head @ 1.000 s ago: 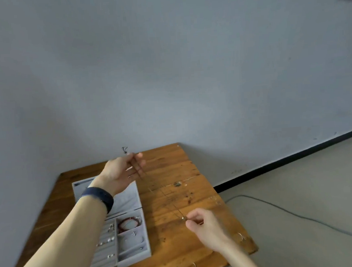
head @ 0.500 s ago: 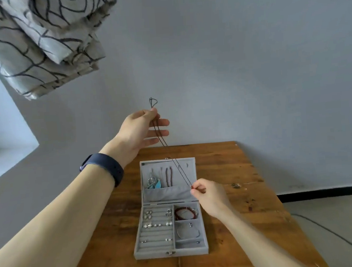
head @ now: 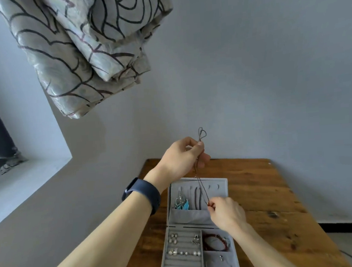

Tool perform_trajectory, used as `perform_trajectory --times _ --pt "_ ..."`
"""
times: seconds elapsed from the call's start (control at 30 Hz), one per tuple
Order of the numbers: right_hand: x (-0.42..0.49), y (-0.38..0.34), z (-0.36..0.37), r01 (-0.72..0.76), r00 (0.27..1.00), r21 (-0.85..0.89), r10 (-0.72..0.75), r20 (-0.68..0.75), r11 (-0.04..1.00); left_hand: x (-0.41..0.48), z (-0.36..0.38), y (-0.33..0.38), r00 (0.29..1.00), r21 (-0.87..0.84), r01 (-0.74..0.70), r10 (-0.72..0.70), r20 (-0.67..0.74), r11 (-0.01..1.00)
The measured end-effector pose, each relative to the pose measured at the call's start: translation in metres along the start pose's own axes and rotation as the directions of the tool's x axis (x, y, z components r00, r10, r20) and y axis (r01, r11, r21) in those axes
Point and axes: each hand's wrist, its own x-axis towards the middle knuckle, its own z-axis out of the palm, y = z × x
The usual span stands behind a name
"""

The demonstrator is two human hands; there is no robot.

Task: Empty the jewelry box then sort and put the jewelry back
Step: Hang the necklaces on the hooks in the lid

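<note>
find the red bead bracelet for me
Head view: the red bead bracelet lies in the upper right tray compartment of the jewelry box, beside the earring rows and just below the right hand.

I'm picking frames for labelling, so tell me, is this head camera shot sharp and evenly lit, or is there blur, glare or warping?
Head view: soft, even light, no glare; the cord necklace pinched between left hand and right hand reads clearly; head view: the earrings in the jewelry box are small and soft; head view: wide-angle stretch enlarges the left forearm toward the bottom edge.
</note>
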Motion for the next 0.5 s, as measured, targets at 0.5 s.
perform_trajectory --times 0.5 --pt "-0.007 0.019 0.002 0.064 0.998 0.098 -0.066 0.021 0.993 0.063 0.036 -0.031 0.991 0.182 -0.079 0.097 -0.090 0.980"
